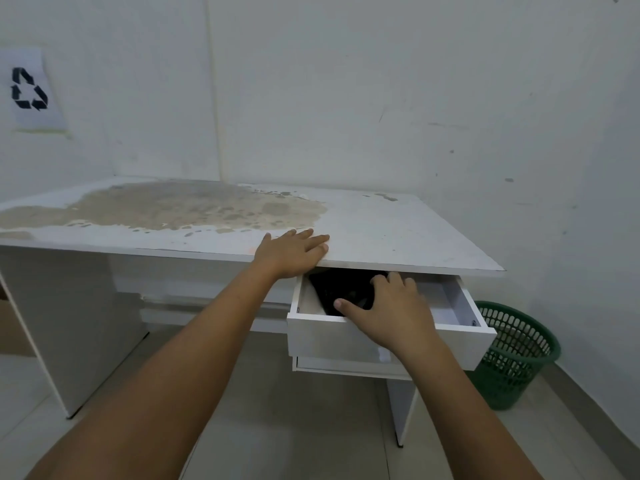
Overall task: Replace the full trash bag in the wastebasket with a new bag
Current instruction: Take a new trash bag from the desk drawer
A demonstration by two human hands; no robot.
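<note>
Wastebasket (519, 355), green with a mesh wall, stands on the floor to the right of the desk, near the wall and well apart from both hands; I see no bag in it from here. My left hand (294, 252) lies flat on the front edge of the desk top (398, 237), fingers straight and spread, holding nothing. My right hand (391, 308) reaches into the pulled-out top drawer (346, 337), fingers bent down over the black bag material (341, 289) lying in the drawer's left half; whether it actually grips that material I cannot tell. The drawer's right half shows bare white. Further out, the desk top carries a wide brownish worn patch (194, 206), and a paper with a recycling symbol (29, 90) is taped to the left wall.
</note>
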